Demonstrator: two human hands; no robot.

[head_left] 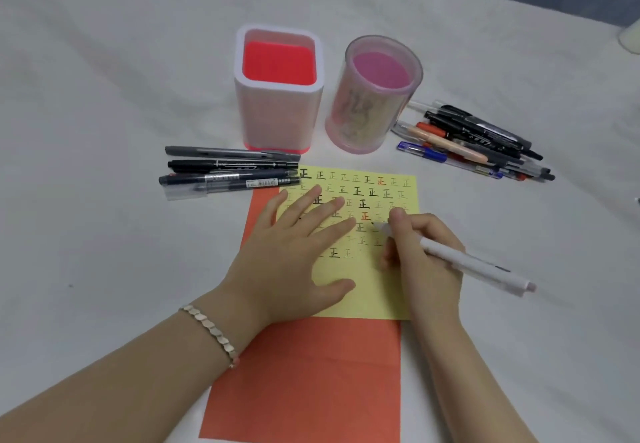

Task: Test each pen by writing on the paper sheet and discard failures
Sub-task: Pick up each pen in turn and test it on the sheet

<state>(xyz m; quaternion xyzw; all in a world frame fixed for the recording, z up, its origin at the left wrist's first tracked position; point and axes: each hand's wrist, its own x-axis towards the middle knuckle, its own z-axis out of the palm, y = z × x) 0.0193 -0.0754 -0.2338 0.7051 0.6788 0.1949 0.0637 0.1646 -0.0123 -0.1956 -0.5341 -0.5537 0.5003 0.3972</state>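
A yellow paper sheet point(367, 290) covered with rows of written marks lies on top of an orange sheet point(311, 380). My left hand point(294, 255) lies flat on the yellow sheet with fingers spread, pressing it down. My right hand point(422, 255) grips a white pen point(474, 264), whose tip touches the yellow sheet near a red mark. Three dark pens point(228, 172) lie side by side left of the sheet. A pile of several pens point(474, 141) lies at the right.
Two pen holders stand behind the paper: a square white one with a red inside point(278, 96) and a round clear pink one point(374, 96). Everything rests on a white cloth-covered surface point(104, 131). A pale object point(632, 39) sits at the far right edge.
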